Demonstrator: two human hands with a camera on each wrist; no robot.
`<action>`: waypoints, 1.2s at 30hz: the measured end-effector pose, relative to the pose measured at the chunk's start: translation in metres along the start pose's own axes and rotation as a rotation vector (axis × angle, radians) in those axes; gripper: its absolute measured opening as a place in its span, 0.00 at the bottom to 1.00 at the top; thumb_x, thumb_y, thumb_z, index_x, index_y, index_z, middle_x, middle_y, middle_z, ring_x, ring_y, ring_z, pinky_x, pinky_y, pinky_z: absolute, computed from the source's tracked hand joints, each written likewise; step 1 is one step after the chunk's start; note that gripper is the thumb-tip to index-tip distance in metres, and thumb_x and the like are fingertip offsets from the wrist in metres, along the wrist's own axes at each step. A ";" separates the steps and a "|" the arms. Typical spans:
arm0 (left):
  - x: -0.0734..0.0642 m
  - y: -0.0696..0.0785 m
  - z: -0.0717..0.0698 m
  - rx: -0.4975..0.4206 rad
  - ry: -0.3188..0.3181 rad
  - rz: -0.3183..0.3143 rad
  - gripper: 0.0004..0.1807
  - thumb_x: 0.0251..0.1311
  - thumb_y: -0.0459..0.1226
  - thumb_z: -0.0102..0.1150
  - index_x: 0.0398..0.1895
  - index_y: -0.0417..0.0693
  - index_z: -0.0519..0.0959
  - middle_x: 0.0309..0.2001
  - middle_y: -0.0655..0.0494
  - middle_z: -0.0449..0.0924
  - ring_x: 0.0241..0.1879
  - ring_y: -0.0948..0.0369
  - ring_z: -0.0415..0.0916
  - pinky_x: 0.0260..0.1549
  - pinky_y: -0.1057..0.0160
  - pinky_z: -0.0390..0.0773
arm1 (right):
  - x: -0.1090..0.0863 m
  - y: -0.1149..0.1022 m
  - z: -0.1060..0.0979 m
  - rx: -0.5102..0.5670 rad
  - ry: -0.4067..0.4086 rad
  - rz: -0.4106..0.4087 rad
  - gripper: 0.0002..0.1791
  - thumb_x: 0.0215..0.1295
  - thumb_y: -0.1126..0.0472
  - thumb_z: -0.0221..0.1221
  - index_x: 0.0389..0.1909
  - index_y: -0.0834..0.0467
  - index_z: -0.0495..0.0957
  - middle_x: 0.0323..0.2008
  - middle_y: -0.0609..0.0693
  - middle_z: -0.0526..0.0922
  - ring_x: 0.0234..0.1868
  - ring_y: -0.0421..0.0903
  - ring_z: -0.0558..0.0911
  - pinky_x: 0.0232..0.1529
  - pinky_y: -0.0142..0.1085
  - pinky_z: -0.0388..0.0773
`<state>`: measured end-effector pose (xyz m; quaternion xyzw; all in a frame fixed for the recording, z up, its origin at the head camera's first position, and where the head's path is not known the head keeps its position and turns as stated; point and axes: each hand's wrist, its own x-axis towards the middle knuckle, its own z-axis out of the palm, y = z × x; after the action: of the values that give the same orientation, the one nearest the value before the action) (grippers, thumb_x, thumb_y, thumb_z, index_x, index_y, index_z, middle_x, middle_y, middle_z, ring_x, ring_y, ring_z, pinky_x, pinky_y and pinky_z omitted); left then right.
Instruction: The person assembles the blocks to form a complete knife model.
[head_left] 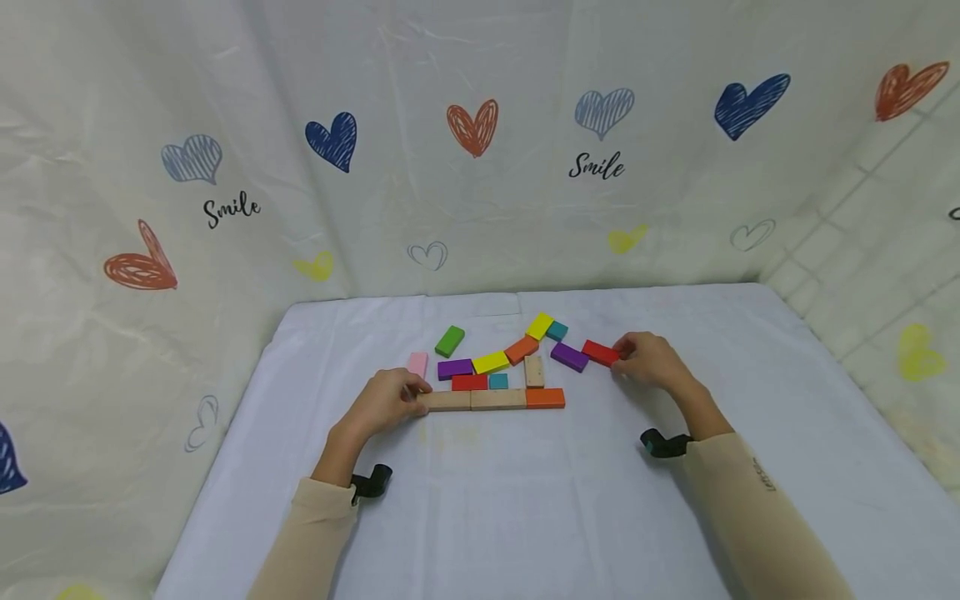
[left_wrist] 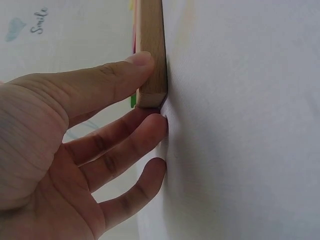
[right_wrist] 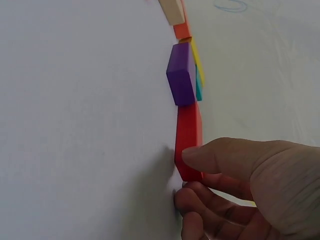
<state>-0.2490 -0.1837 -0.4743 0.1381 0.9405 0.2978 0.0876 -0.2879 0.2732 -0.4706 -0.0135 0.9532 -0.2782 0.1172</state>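
Observation:
My left hand (head_left: pixel 385 402) pinches the left end of a plain wooden block (head_left: pixel 447 402). In the left wrist view the thumb lies on the front face of that block (left_wrist: pixel 151 40), with the other fingers around its end. A second plain block (head_left: pixel 498 400) and an orange block (head_left: pixel 545 398) continue the row to the right. On the right side, my right hand (head_left: pixel 651 360) pinches the outer end of a red block (head_left: pixel 599 352). The far end of this red block (right_wrist: pixel 188 125) touches a purple block (right_wrist: pixel 180 75) in the right wrist view.
Behind the row lie another red block (head_left: pixel 469 382), a small teal block (head_left: pixel 498 382) and an upright-lying plain block (head_left: pixel 534 372). Further back are purple (head_left: pixel 454 369), yellow (head_left: pixel 491 362), orange (head_left: pixel 521 350), green (head_left: pixel 450 342) and pink (head_left: pixel 417 363) blocks. A white cloth (head_left: pixel 487 517) covers the table.

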 end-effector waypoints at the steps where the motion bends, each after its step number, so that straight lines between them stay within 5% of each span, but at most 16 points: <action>1: 0.000 0.000 0.000 -0.001 0.000 0.000 0.14 0.55 0.35 0.76 0.45 0.51 0.88 0.36 0.58 0.83 0.36 0.60 0.76 0.36 0.62 0.77 | -0.002 0.002 -0.002 -0.002 0.000 -0.002 0.22 0.67 0.60 0.62 0.57 0.67 0.77 0.49 0.63 0.81 0.49 0.57 0.77 0.47 0.47 0.80; 16: -0.001 0.000 0.000 -0.014 -0.001 -0.011 0.13 0.55 0.35 0.76 0.45 0.52 0.88 0.36 0.58 0.82 0.36 0.60 0.76 0.36 0.63 0.77 | -0.048 0.033 -0.014 0.021 -0.062 -0.120 0.20 0.65 0.63 0.65 0.58 0.62 0.80 0.45 0.57 0.83 0.44 0.52 0.78 0.38 0.37 0.76; 36: 0.000 0.000 0.001 -0.020 -0.001 -0.027 0.13 0.55 0.35 0.76 0.45 0.53 0.88 0.36 0.59 0.82 0.35 0.60 0.76 0.35 0.63 0.77 | -0.054 0.001 0.019 0.042 -0.070 -0.264 0.18 0.65 0.64 0.67 0.55 0.58 0.82 0.42 0.50 0.82 0.41 0.47 0.77 0.39 0.33 0.78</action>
<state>-0.2485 -0.1829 -0.4754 0.1246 0.9393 0.3056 0.0936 -0.2304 0.2693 -0.4751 -0.1458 0.9325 -0.3106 0.1129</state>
